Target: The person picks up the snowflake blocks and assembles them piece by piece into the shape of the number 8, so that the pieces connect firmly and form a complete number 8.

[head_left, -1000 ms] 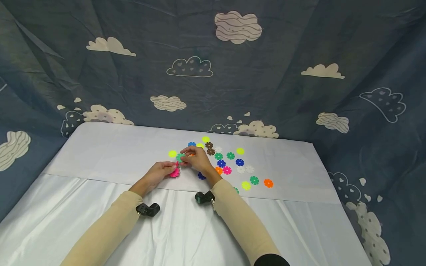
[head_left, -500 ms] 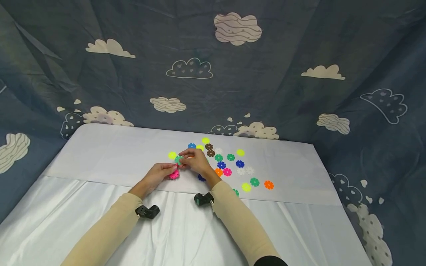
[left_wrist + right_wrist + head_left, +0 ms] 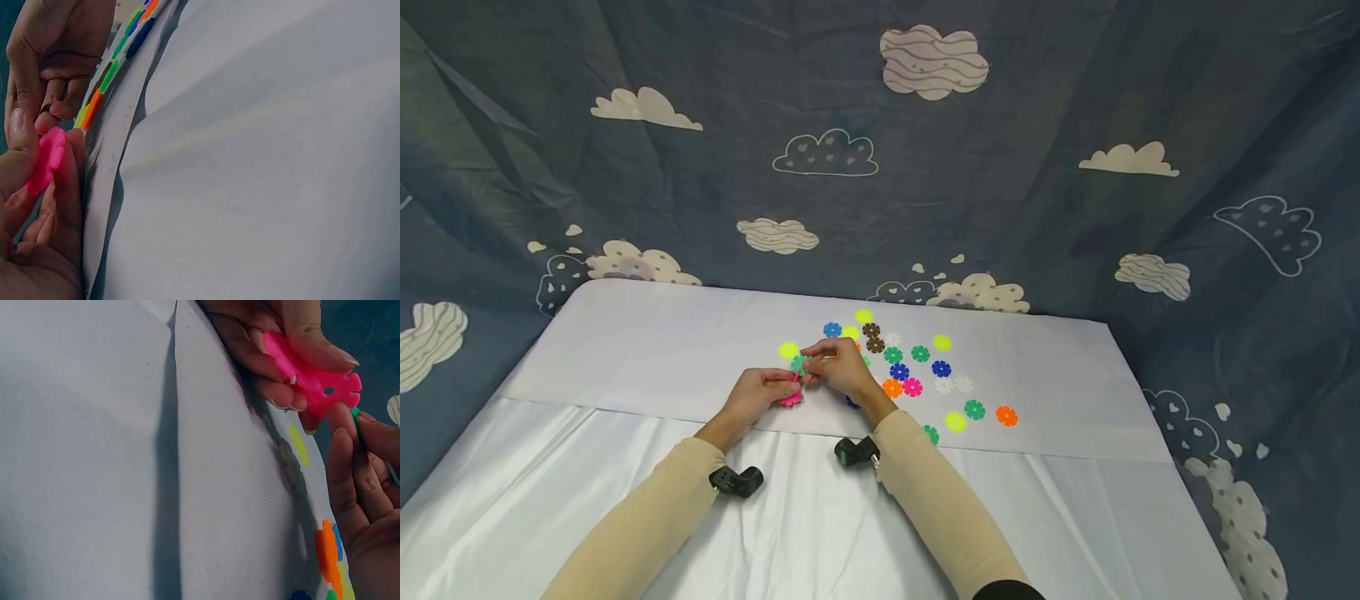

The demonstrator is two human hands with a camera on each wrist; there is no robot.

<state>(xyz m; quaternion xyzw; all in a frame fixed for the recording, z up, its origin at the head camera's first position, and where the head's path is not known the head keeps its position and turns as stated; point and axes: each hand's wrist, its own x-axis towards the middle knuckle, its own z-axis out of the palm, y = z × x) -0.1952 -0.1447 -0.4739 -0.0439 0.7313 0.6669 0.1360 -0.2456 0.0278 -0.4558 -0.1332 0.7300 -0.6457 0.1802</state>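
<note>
My left hand [image 3: 751, 400] holds pink notched flower-shaped discs [image 3: 334, 390], thumb on top and fingers beneath. They look like two pieces joined at an angle. Just to its right, my right hand [image 3: 844, 368] pinches a green notched disc [image 3: 798, 364] between thumb and fingertips. In the right wrist view only a thin green edge [image 3: 355, 412] shows, right against the rim of the pink piece; whether the slots are engaged I cannot tell. From the left wrist, the pink disc [image 3: 49, 161] sits between thumb and fingers, with the green one hidden.
Several loose discs lie flat on the white-covered table [image 3: 647, 350], mostly right of my hands, among them an orange disc [image 3: 1007, 416], a blue disc [image 3: 941, 368] and a brown disc [image 3: 876, 344]. A yellow disc [image 3: 787, 350] lies just beyond my fingertips. A cloud-patterned curtain [image 3: 1015, 225] hangs behind.
My right hand has brought the green disc slightly down and left, closer to the pink discs. The pink discs have tilted a little in my left hand. The loose discs stay put.
</note>
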